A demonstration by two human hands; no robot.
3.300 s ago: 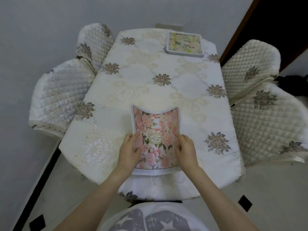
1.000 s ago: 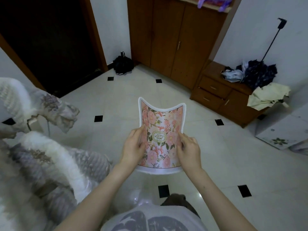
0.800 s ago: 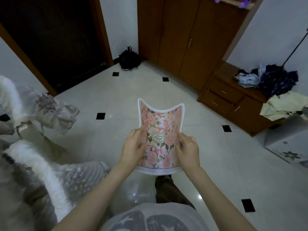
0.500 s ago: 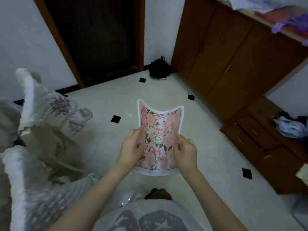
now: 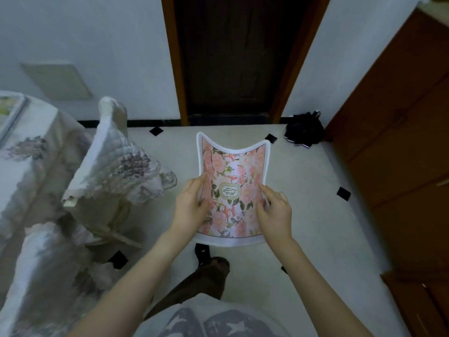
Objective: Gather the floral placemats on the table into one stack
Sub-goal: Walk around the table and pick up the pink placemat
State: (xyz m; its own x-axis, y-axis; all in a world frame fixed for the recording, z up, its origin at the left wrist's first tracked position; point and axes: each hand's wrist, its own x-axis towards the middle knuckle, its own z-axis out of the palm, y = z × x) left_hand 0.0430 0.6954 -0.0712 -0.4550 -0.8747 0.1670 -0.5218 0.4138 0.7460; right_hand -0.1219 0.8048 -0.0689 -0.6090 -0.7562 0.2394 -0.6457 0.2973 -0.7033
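I hold a pink floral placemat with a white border in front of me, above the tiled floor. It bows into a trough between my hands. My left hand grips its left edge and my right hand grips its right edge. The table with its cream flowered cloth lies at the far left. On the table's top left corner the edge of a second floral placemat shows, mostly cut off by the frame.
Two chairs in quilted white covers stand between me and the table. A dark doorway is straight ahead, a brown wooden cabinet on the right, and a black bag lies on the floor by it.
My view has swung left: the doorway is now centred and the table has come into view at the left. Both hands still hold the pink placemat the same way.
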